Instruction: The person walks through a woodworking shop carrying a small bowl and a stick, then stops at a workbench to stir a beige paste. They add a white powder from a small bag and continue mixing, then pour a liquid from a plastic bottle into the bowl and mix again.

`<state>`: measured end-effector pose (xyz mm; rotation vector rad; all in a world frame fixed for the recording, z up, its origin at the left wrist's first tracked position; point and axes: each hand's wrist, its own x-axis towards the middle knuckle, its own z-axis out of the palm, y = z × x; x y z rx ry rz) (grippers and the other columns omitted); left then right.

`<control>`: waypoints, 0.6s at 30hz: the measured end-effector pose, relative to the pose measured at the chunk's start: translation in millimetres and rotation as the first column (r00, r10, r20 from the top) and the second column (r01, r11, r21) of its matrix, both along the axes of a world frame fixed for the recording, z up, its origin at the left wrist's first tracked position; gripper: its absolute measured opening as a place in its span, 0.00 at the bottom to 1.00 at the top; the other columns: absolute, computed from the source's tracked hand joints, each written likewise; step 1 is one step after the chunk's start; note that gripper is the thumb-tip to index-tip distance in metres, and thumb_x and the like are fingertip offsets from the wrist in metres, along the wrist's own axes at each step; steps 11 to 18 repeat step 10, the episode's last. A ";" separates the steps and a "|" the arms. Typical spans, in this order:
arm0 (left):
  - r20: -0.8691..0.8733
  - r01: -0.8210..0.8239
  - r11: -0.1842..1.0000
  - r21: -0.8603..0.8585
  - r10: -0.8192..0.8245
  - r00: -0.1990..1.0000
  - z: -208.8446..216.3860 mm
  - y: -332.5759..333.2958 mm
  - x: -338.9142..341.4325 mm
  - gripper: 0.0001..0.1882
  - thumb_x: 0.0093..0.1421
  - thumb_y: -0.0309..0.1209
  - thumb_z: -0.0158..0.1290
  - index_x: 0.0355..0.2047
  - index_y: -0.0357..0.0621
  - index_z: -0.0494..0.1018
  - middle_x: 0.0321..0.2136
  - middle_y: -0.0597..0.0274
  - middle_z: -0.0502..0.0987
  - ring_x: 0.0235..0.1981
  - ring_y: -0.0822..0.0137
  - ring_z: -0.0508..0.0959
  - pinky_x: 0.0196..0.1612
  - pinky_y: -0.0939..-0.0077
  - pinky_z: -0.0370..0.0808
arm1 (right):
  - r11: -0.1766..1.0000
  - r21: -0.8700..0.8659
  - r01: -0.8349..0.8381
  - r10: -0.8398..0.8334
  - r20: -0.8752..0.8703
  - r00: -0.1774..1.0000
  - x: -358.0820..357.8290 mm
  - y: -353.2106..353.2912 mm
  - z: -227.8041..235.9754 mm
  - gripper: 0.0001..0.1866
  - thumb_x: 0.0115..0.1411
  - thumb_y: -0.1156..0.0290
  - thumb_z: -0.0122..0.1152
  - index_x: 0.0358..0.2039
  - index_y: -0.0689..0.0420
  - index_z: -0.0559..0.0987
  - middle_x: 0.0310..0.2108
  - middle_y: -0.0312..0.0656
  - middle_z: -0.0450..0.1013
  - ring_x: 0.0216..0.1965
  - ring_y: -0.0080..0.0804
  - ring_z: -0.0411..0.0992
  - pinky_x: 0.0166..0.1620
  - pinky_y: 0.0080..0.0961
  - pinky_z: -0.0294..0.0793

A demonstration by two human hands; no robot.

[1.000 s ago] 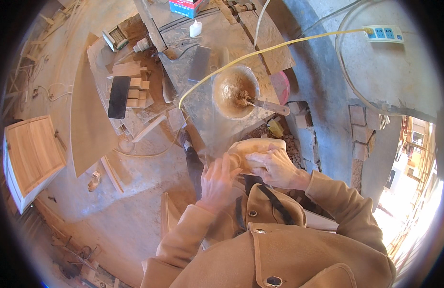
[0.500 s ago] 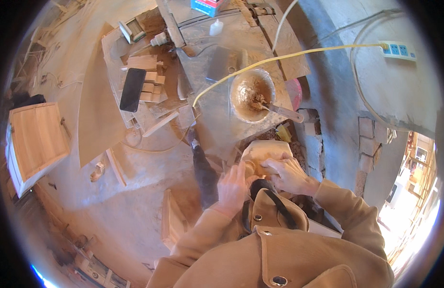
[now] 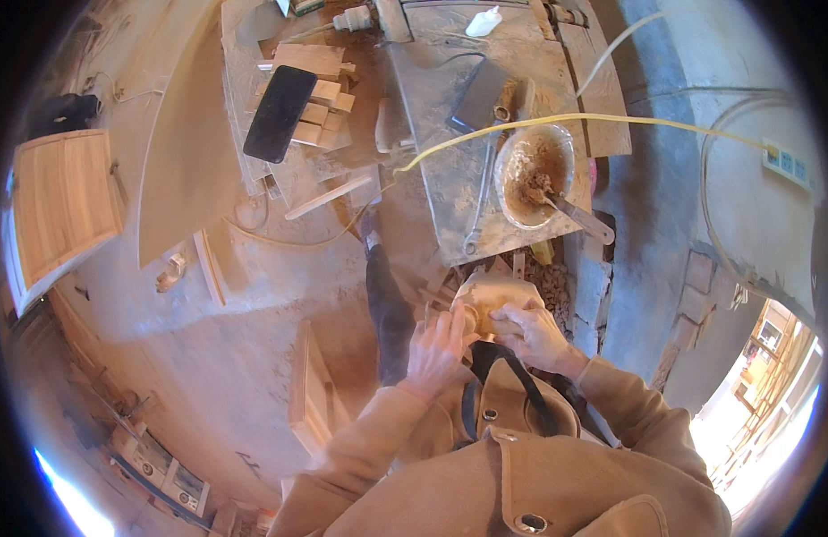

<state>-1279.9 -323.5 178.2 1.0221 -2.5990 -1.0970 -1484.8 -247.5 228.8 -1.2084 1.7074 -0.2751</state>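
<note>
A pale, smooth piece that looks like wood (image 3: pixel 501 288), with rounded corners, is held close in front of my body. My left hand (image 3: pixel 437 353) grips its left side, fingers pressed along a rounded raised part. My right hand (image 3: pixel 532 336) is closed over the right of its face, fingers bent and thumb tucked in. Whether a small thing sits between those right fingers is hidden. My forearms and the brown coat cover the lower part of the piece.
Ahead stands a dusty workbench (image 3: pixel 445 201) with a bowl of brown paste (image 3: pixel 512 208) and a scraper (image 3: pixel 579 217) in it. A yellow cable (image 3: pixel 646 117) crosses above the bowl. A black phone (image 3: pixel 280 115) lies on wooden blocks (image 3: pixel 320 125). A wooden cabinet (image 3: pixel 65 206) stands left.
The whole view has shifted, so the bench and bowl appear farther right and the phone higher. My right fingers are more curled on the pale piece; both hands stay on it.
</note>
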 end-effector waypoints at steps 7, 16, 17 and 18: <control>0.179 -0.267 0.952 0.146 0.240 0.954 -11.4 -15.5 33.5 0.41 0.53 0.44 0.65 0.63 0.40 0.64 0.33 0.55 0.73 0.31 0.53 0.77 0.33 0.63 0.76 | 0.983 0.080 0.162 -0.151 -0.130 0.980 19.1 27.7 -148.7 0.27 0.55 0.71 0.62 0.56 0.54 0.67 0.40 0.55 0.77 0.40 0.48 0.77 0.46 0.46 0.72; 0.289 -0.392 0.914 0.107 0.348 0.892 -6.4 -30.5 58.0 0.35 0.54 0.39 0.65 0.60 0.40 0.68 0.34 0.52 0.73 0.32 0.50 0.78 0.34 0.62 0.76 | 0.983 0.137 0.125 -0.154 0.234 0.960 9.1 3.2 -224.9 0.39 0.55 0.69 0.64 0.65 0.51 0.58 0.47 0.56 0.76 0.46 0.49 0.77 0.50 0.46 0.72; 0.289 -0.392 0.914 0.107 0.348 0.892 -6.4 -30.5 58.0 0.35 0.54 0.39 0.65 0.60 0.40 0.68 0.34 0.52 0.73 0.32 0.50 0.78 0.34 0.62 0.76 | 0.983 0.137 0.125 -0.154 0.234 0.960 9.1 3.2 -224.9 0.39 0.55 0.69 0.64 0.65 0.51 0.58 0.47 0.56 0.76 0.46 0.49 0.77 0.50 0.46 0.72; 0.289 -0.392 0.914 0.107 0.348 0.892 -6.4 -30.5 58.0 0.35 0.54 0.39 0.65 0.60 0.40 0.68 0.34 0.52 0.73 0.32 0.50 0.78 0.34 0.62 0.76 | 0.983 0.137 0.125 -0.154 0.234 0.960 9.1 3.2 -224.9 0.39 0.55 0.69 0.64 0.65 0.51 0.58 0.47 0.56 0.76 0.46 0.49 0.77 0.50 0.46 0.72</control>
